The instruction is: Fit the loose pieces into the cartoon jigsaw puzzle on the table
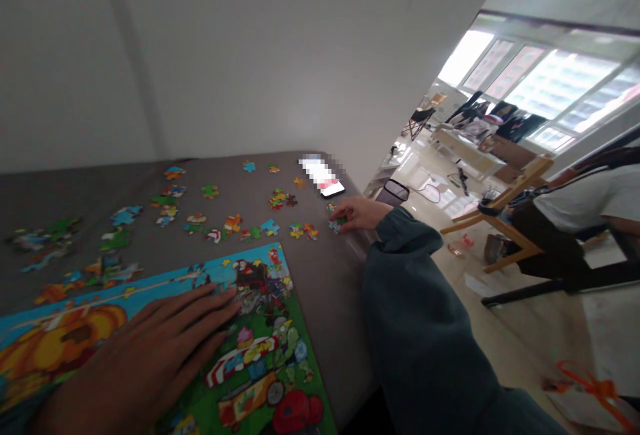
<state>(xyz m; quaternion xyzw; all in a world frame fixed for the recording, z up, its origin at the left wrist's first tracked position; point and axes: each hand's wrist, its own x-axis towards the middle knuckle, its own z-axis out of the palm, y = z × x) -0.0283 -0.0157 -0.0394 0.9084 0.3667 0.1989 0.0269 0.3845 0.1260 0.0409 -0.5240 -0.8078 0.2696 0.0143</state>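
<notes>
My left hand [145, 361] lies flat with fingers stretched out on a colourful, partly assembled jigsaw puzzle [270, 361] at the near side of a grey table [325, 275]. My right hand [357, 213], in a dark green sleeve, reaches to the table's far right edge and pinches a small green puzzle piece [339, 223]. Several loose puzzle pieces [200, 211] are scattered over the table beyond the puzzle. A phone [331, 188] with a lit screen lies just beyond my right hand.
A white wall stands behind the table. To the right, another person [590, 215] sits on a wooden chair [505, 221] near bright windows. A dark bin [395, 191] stands past the table's corner. Papers and an orange ribbon [590, 388] lie on the floor.
</notes>
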